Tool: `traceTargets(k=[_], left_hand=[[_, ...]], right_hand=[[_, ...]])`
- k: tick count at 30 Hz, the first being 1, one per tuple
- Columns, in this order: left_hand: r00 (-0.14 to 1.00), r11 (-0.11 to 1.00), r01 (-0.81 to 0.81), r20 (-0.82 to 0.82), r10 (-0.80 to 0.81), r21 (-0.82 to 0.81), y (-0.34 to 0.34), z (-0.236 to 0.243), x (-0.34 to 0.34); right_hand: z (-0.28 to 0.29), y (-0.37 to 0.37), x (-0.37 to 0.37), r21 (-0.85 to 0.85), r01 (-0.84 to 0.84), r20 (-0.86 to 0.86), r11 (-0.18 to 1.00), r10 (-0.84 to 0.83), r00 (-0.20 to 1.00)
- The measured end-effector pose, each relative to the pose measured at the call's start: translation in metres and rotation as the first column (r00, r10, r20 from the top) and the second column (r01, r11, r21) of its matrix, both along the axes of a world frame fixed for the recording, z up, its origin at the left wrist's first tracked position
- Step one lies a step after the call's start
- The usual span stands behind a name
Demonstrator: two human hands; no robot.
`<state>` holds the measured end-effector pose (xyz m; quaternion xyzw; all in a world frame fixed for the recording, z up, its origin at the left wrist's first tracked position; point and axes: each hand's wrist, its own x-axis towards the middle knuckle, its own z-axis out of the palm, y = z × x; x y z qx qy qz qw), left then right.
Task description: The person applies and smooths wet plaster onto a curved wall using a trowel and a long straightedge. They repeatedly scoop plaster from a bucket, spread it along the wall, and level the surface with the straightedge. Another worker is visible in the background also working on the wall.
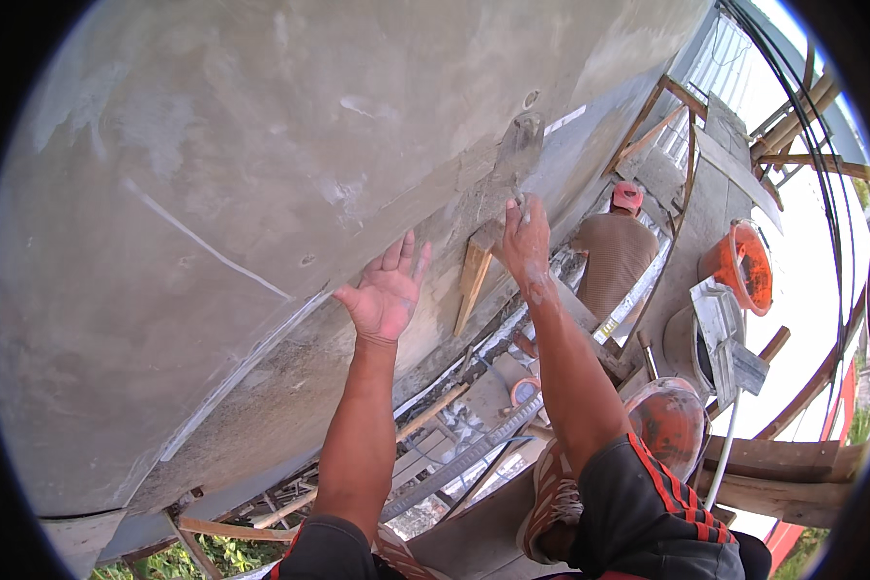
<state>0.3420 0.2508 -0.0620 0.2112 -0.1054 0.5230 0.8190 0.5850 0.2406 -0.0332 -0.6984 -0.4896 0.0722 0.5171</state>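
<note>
My left hand [387, 298] is raised in front of the grey plastered wall [232, 126], palm turned up and fingers spread, holding nothing. Further right, my right hand [528, 253] is closed near the wall, its fingers bent and smeared with grey. A small grey thing shows at its fingertips, too unclear to name. Just beside that hand, a short piece of wood [472, 280] stands out near the wall's lower edge. Above the right hand, a darker, rough patch of mortar [520, 145] marks the wall.
A person in a pink cap [628, 197] crouches on a lower level. To the right are an orange bucket [741, 266], a grey bucket [688, 348] with a flat metal tool [715, 314] on it, and a mortar-smeared orange basin [665, 425]. Dark cables [822, 164] hang at the far right.
</note>
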Motion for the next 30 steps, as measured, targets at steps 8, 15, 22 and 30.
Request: traceTargets(k=[8,15,22,30], left_hand=[[1.0,0.999,-0.005,-0.005,0.005,0.046,0.002,-0.006,-0.003],[1.0,0.999,-0.017,-0.014,0.016,-0.028,-0.001,0.0,0.0],[1.0,0.999,-0.005,-0.017,0.006,0.051,0.002,-0.002,-0.001],[0.999,0.999,-0.004,-0.032,0.006,0.039,0.001,0.005,0.001]], right_hand=[[-0.012,-0.033,-0.042,0.085,-0.081,0.194,0.993,0.064,0.979],[-0.004,-0.016,-0.03,0.01,0.084,0.206,0.996,-0.084,0.975],[-0.005,-0.004,0.005,-0.095,0.013,-0.353,0.995,-0.046,0.935],[-0.01,0.009,-0.028,-0.004,-0.114,-0.208,0.994,0.11,0.972]])
